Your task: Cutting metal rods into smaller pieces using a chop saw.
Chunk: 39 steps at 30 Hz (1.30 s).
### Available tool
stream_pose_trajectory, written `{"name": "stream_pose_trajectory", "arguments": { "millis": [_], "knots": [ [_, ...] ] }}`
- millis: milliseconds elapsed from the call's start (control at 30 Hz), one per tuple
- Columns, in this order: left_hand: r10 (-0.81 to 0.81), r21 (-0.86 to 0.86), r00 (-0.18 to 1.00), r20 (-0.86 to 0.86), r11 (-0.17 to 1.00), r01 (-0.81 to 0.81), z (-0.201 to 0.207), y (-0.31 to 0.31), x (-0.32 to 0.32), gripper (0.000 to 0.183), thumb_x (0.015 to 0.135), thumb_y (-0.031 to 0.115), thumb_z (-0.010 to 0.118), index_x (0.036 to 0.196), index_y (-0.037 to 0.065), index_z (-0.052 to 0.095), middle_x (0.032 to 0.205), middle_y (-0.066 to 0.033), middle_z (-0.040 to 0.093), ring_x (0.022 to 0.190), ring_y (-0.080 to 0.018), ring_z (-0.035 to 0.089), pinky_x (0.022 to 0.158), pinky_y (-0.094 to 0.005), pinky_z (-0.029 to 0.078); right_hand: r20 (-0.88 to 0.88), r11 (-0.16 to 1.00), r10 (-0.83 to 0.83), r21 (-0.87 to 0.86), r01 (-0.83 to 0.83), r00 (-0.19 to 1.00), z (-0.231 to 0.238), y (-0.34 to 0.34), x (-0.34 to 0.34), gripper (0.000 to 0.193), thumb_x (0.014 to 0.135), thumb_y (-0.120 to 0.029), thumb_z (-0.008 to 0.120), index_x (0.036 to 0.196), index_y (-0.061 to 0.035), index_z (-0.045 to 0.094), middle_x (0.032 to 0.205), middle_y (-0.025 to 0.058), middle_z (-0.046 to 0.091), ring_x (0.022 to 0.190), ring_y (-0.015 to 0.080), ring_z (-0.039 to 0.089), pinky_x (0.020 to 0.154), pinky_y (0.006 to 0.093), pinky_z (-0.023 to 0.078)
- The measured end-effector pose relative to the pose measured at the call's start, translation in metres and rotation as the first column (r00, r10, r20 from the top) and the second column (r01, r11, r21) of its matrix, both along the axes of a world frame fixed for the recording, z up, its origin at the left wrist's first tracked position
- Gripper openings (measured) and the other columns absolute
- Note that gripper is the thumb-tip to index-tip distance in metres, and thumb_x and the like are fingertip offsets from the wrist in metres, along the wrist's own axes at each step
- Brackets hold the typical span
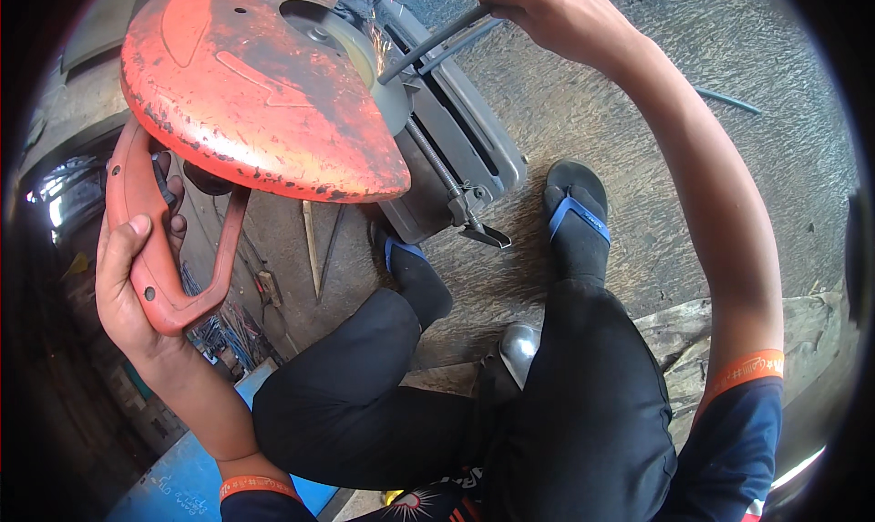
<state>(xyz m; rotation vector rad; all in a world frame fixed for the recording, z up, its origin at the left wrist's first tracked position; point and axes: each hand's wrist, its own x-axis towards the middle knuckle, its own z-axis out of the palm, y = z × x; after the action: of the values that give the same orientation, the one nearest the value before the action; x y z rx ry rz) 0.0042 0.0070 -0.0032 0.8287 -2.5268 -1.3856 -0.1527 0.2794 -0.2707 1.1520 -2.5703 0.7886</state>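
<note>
Red guard [264, 94] foremost, left hand [116, 292] clasps saw handle [153, 269], right hand [554, 12] grips grey rod [436, 45].

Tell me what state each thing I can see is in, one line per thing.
Left hand: closed around the handle
Handle: gripped
Right hand: closed on the rod
Rod: held at a slant, near end at the disc
Disc: likely spinning, given the sparks
Guard: scuffed, paint worn
Sandals: worn
</note>
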Motion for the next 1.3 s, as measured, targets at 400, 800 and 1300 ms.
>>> {"name": "stream_pose_trajectory", "arguments": {
  "millis": [400,800,1300],
  "knots": [
    [0.047,0.015,0.996,-0.069,0.999,-0.046,-0.004,0.009,-0.002,0.046,0.082,0.010,0.057,0.123,-0.009,0.048,0.099,-0.0174,0.063,0.078,-0.0196,0.061,0.074,-0.0283,0.052,0.016,0.992,-0.083,-0.095,0.084,0.996,-0.018,0.008,0.030,0.019,0.090,-0.022,0.059,0.098,-0.0111,0.072,0.074,0.0027,0.061,0.072,0.0178,0.053,0.074,0.0354,0.038],
    [-0.212,0.018,0.977,0.019,0.977,0.212,-0.001,-0.001,-0.005,0.064,0.080,0.014,0.052,0.136,-0.011,0.035,0.128,-0.0199,0.051,0.105,-0.0242,0.058,0.086,-0.0307,0.046,0.971,0.848,0.112,-0.204,0.488,0.212,-0.044,0.008,0.124,0.048,0.097,-0.039,0.047,0.088,0.0028,0.068,0.053,-0.0015,0.044,0.050,0.0086,0.040,0.047,0.0306,0.034],
    [-0.065,0.033,0.998,-0.015,0.997,0.066,-0.002,-0.003,0.000,0.055,0.082,0.011,0.055,0.131,-0.010,0.041,0.113,-0.0209,0.058,0.089,-0.0206,0.059,0.077,-0.0264,0.048,0.971,0.912,0.237,-0.229,0.340,0.018,-0.059,-0.009,0.134,0.051,0.097,-0.044,0.046,0.080,0.0003,0.066,0.054,-0.0012,0.045,0.049,0.0086,0.041,0.046,0.0288,0.033]
  ]
}}
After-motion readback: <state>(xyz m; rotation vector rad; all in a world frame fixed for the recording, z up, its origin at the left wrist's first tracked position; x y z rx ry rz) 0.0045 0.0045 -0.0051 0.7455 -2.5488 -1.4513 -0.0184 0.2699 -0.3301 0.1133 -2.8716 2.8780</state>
